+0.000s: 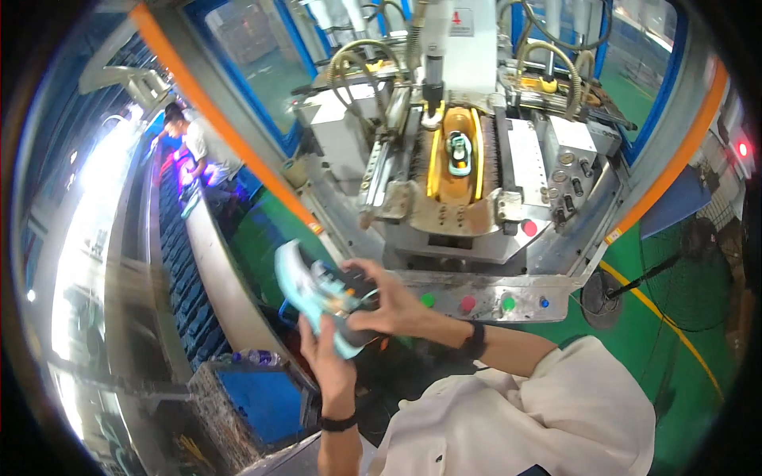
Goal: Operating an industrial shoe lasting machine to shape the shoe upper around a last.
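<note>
A sneaker (317, 289) with a pale aqua sole and a dark and white upper is held up between both my hands, tilted with its toe toward the upper left. My left hand (329, 361) grips it from below near the sole. My right hand (393, 301) is closed around its heel and collar side. Ahead, a second, similar sneaker (459, 154) sits in the yellow-lined cradle (455, 189) of a press machine. Part of the held shoe is covered by my fingers.
Coloured push buttons (468, 304) line the machine's front panel. At left runs a dark ridged conveyor (178, 262), with a person (194, 147) seated farther along it. A bottle (258, 357) lies by a blue-topped box (262, 404). A standing fan (683, 278) is at right.
</note>
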A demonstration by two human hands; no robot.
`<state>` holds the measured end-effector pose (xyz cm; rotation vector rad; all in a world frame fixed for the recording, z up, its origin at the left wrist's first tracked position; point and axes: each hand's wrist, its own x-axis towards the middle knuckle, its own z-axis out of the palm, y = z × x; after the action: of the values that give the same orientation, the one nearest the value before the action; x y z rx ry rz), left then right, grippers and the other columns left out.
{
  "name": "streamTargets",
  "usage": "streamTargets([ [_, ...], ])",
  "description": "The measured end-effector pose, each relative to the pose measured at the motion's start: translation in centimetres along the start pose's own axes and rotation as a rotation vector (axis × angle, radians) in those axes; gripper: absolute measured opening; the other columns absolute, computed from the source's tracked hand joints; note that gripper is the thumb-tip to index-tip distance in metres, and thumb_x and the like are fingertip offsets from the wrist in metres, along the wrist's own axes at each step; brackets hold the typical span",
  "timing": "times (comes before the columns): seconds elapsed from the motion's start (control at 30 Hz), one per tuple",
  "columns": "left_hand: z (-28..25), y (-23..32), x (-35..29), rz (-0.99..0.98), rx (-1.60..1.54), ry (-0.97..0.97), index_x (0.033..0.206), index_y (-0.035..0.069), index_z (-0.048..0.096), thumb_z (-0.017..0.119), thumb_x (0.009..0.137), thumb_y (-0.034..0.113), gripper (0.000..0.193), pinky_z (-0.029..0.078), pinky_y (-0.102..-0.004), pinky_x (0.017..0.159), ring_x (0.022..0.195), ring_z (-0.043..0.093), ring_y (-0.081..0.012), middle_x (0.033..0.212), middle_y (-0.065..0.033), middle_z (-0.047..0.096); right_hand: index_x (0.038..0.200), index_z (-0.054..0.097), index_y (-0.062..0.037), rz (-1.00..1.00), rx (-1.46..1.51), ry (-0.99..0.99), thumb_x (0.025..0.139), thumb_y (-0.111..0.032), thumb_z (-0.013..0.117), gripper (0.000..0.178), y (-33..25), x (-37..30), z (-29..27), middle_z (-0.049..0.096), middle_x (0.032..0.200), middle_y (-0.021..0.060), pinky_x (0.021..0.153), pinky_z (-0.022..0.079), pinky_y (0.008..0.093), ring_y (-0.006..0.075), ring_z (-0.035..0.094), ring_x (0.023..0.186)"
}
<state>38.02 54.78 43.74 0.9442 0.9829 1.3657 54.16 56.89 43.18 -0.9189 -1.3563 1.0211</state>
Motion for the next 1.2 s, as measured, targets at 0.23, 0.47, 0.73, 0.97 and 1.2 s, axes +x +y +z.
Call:
streamTargets([
  [0.23,17.2,-10.6,13.5,-0.203,0.271,-0.482,0.144,-0.003,0.041,0.053,0.100,0.042,0.064,0.045,-0.0335,0.096,0.119,0.052,-0.0175,0.127,-0.0110,0.057,0.129,0.055,-0.0038,0.210,-0.255,0.672,0.066,-0.011,0.077,0.067,-0.7,0.1,-20.6,0.060,0.113,0.0091,0.093,0.046,0.0297,0.0176,0.056,0.104],
  [0.47,30.8,-25.2,28.1,0.042,0.836,-0.351,0.136,-0.012,0.041,0.078,0.076,0.046,0.091,0.046,-0.0454,0.099,0.117,0.058,-0.0412,0.128,-0.0332,0.055,0.124,0.057,0.0006,0.172,-0.511,1.024,0.065,-0.008,0.072,0.061,-2.4,-2.0,-30.7,0.064,0.106,0.0089,0.086,0.050,0.0285,0.0159,0.063,0.093],
  [0.73,36.0,-31.3,32.8,-0.010,1.081,-0.378,0.126,-0.006,0.046,0.074,0.076,0.021,0.063,0.049,-0.0486,0.094,0.109,0.061,-0.0437,0.118,-0.0287,0.061,0.121,0.058,0.0035,0.217,-0.704,1.097,0.065,-0.009,0.071,0.059,-0.5,-0.5,-34.7,0.065,0.102,0.0094,0.081,0.051,0.0285,0.0158,0.061,0.086],
  [0.97,25.9,-19.3,27.0,-0.753,-0.022,-0.544,0.113,0.002,0.062,0.070,0.087,0.006,0.027,0.056,-0.0315,0.072,0.086,0.067,-0.0185,0.101,-0.0079,0.068,0.112,0.064,0.0010,0.653,-1.022,0.802,0.064,-0.028,0.082,0.059,5.4,13.3,-41.9,0.069,0.094,0.0171,0.077,0.055,0.0361,0.0272,0.068,0.085],
  [1.2,6.3,-6.4,15.8,-0.558,0.075,-0.327,0.131,-0.003,0.050,0.066,0.086,0.003,0.049,0.054,-0.0275,0.078,0.096,0.064,-0.0137,0.114,-0.0065,0.063,0.098,0.059,0.0079,0.631,-1.182,0.587,0.070,-0.024,0.077,0.046,19.5,23.5,-36.5,0.069,0.091,0.0266,0.074,0.056,0.0435,0.0393,0.069,0.084],
])
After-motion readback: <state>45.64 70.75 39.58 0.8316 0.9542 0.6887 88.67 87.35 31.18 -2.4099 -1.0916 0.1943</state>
